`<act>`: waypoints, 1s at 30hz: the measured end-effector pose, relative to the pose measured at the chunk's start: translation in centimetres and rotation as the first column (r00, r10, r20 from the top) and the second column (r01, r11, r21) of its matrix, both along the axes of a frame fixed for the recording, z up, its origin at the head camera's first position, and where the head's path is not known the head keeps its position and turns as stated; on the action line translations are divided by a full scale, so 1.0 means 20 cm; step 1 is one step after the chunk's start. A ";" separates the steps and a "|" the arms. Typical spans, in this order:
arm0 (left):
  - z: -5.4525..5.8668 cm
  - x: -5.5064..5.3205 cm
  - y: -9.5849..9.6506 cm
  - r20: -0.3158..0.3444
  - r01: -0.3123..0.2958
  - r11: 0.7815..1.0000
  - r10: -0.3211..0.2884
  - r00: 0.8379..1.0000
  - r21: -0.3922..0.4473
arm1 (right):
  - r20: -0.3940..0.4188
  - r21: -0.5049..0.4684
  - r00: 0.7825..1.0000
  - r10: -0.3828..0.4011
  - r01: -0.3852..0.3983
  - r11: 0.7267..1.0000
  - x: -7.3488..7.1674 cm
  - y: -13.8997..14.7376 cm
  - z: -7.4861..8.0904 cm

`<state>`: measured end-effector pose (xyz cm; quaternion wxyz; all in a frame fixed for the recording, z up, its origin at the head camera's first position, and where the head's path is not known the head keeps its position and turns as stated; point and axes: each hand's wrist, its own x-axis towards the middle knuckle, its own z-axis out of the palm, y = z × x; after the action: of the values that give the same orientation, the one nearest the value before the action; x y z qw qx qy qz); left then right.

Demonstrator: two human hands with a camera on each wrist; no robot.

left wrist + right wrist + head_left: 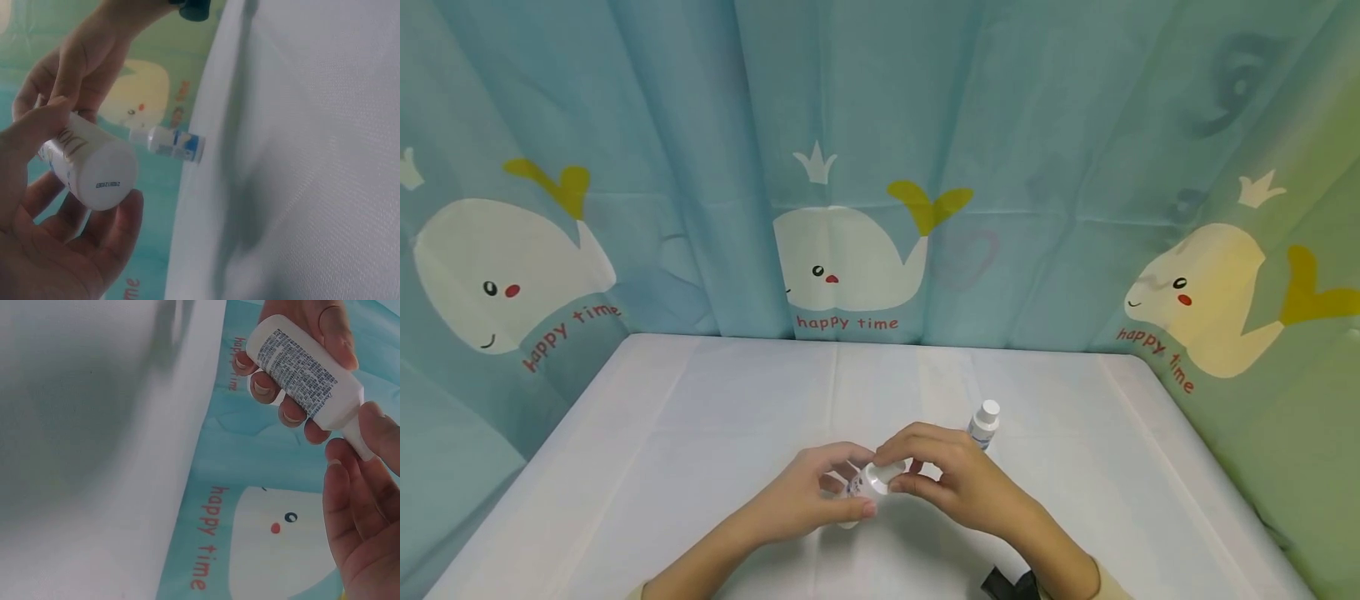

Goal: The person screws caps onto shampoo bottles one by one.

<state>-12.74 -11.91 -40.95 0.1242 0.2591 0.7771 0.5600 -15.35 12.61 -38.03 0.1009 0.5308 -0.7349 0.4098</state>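
Note:
My left hand (pixel 801 496) holds a small white bottle (pixel 867 485) low over the middle of the table, its fingers and thumb wrapped around the body. In the left wrist view the bottle's round base (pixel 109 178) shows a stamped code. Dense printed text covers the side of the bottle (pixel 300 372) in the right wrist view. At the bottle's narrow top (pixel 356 437), the thumb and fingers of my right hand (pixel 955 475) pinch it. The bottle leans with its top toward the right hand.
A second white bottle (pixel 983 423) with a blue-marked label stands upright on the white table (pixel 737 400), just beyond my right hand. A black object (pixel 1011 585) shows beside my right forearm. Behind the table hangs a blue-green curtain (pixel 850 83) with whale prints.

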 end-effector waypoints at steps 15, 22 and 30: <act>0.00 0.00 0.00 -0.014 -0.002 1.000 0.002 1.000 -0.013 | -0.008 -0.024 0.999 -0.037 0.037 0.999 -0.01 0.00 -0.01; -0.01 0.00 0.00 -0.066 -0.014 1.000 0.013 0.998 -0.024 | 0.024 -0.015 0.995 -0.093 0.093 0.996 0.01 -0.01 -0.02; -0.01 0.00 0.00 -0.096 -0.029 0.999 0.026 0.995 -0.032 | 0.015 -0.020 0.999 -0.047 0.048 0.999 0.00 -0.01 -0.01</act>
<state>-12.76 -11.89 -41.24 0.0835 0.2730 0.7947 0.5356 -15.30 12.47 -38.25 0.1108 0.5092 -0.7438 0.4186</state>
